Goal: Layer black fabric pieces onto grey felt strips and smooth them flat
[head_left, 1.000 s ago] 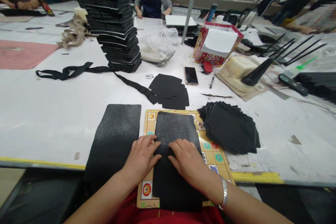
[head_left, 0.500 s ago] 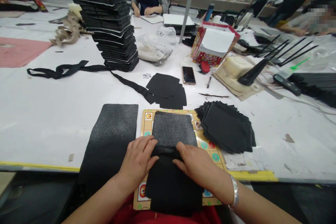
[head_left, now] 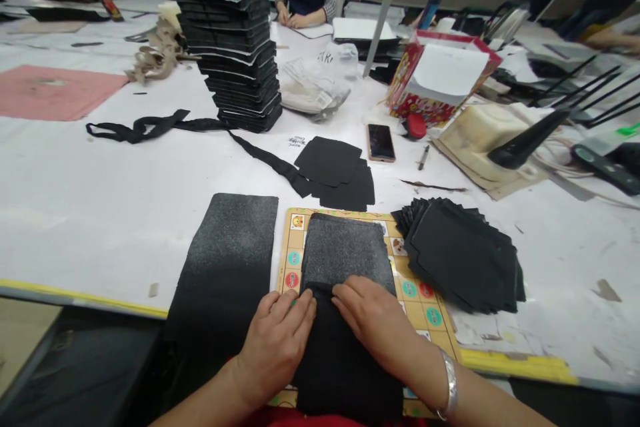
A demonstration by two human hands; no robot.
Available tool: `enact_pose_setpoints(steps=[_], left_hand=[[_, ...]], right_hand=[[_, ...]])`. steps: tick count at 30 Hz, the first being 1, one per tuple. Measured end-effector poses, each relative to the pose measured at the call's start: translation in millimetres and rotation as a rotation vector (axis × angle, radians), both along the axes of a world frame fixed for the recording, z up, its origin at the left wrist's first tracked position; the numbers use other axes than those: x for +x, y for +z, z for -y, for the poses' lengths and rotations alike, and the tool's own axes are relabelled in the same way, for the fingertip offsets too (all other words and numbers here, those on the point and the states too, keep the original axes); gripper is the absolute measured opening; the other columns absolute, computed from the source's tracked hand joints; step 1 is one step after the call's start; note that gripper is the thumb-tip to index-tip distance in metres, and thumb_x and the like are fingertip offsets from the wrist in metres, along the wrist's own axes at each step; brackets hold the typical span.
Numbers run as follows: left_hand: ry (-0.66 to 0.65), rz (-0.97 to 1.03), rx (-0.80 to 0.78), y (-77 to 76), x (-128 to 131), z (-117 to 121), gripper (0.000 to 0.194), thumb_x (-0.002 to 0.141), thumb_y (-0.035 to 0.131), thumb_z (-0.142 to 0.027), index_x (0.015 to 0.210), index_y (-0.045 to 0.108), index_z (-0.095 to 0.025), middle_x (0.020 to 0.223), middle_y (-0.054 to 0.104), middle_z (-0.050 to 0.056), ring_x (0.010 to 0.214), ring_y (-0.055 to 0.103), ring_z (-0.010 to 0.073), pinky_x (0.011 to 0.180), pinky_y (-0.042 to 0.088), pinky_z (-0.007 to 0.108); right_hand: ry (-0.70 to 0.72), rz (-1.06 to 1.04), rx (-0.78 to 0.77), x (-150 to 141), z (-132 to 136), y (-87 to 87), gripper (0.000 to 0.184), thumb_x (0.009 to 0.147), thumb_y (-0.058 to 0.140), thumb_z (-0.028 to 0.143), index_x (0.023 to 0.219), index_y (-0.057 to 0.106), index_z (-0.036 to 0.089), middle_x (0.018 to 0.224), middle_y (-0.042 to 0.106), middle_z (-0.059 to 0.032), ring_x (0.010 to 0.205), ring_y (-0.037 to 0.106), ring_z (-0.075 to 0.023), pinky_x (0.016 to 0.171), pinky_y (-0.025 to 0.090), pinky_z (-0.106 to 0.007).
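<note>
Left hand point(head_left: 280, 340) has slid nearer the person's body along the centre black panel point(head_left: 347, 250) since half a second ago, its fingertips now close to the right hand's; on the far left a pink sheet point(head_left: 60, 90) lies on the white table point(head_left: 125, 213); next comes a loose black strip point(head_left: 160, 128), then a second black panel point(head_left: 233, 247), speckled grey at its far end, with a tall black stack point(head_left: 240, 60) standing beyond it; the left hand rests on the centre panel's left edge, fingers held together; this panel lies on the patterned board point(head_left: 296, 240), a low ridge crossing it at the fingertips; the right hand point(head_left: 377, 327), fingers bunched and curved, presses at that ridge, a silvery bracelet point(head_left: 450, 387) on its wrist; whether either hand pinches the material, I cannot tell; rightmost, a fanned pile of black pieces point(head_left: 463, 253) overlaps the board's edge.
</note>
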State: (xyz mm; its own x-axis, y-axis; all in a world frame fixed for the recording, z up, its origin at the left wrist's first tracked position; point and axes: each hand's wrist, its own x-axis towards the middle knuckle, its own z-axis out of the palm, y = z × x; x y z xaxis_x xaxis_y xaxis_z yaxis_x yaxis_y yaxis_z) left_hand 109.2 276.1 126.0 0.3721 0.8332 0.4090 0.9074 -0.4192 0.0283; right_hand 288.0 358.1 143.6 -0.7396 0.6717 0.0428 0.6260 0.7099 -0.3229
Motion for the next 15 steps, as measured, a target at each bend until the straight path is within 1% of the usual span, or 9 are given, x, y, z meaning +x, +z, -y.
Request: enact_pose_setpoints(steps=[2,5,9,15], left_hand=[[0.008,0.002,-0.007,0.1,0,1,0.031,0.087,0.039,-0.013,0.108,0.061,-0.016,0.110,0.065,0.005,0.096,0.055,0.0199,0.084,0.035,0.036],[0.015,0.010,-0.024,0.0,1,1,0.031,0.086,0.039,-0.013,0.108,0.061,-0.016,0.109,0.065,0.006,0.096,0.055,0.0198,0.084,0.036,0.036],[0.031,0.037,-0.034,-0.5,1,0,0.032,0.086,0.038,-0.013,0.107,0.061,-0.017,0.108,0.065,0.005,0.094,0.055,0.0199,0.083,0.035,0.037],[0.034,0.039,-0.052,1.5,1,0,0.030,0.086,0.039,-0.014,0.106,0.061,-0.017,0.105,0.066,0.006,0.093,0.056,0.0191,0.082,0.036,0.036]], right_hand=[[0.047,-0.053,0.040,7,2,-5.3,0.015,0.090,0.045,0.016,0.093,0.059,0.018,0.080,0.057,-0.0041,0.073,0.051,-0.0164,0.070,0.041,-0.028],[0.117,-0.091,0.117,14,3,-8.4,0.022,0.090,0.042,0.013,0.106,0.058,0.015,0.085,0.058,-0.0076,0.077,0.050,-0.0174,0.071,0.042,-0.030],[0.195,-0.082,0.166,17,2,-7.8,0.028,0.089,0.039,0.011,0.111,0.057,0.012,0.087,0.060,-0.0101,0.076,0.049,-0.0184,0.068,0.042,-0.032],[0.270,-0.003,0.215,18,4,-7.1,0.031,0.089,0.038,0.010,0.114,0.055,0.010,0.095,0.060,-0.0124,0.079,0.049,-0.0204,0.068,0.041,-0.034]])
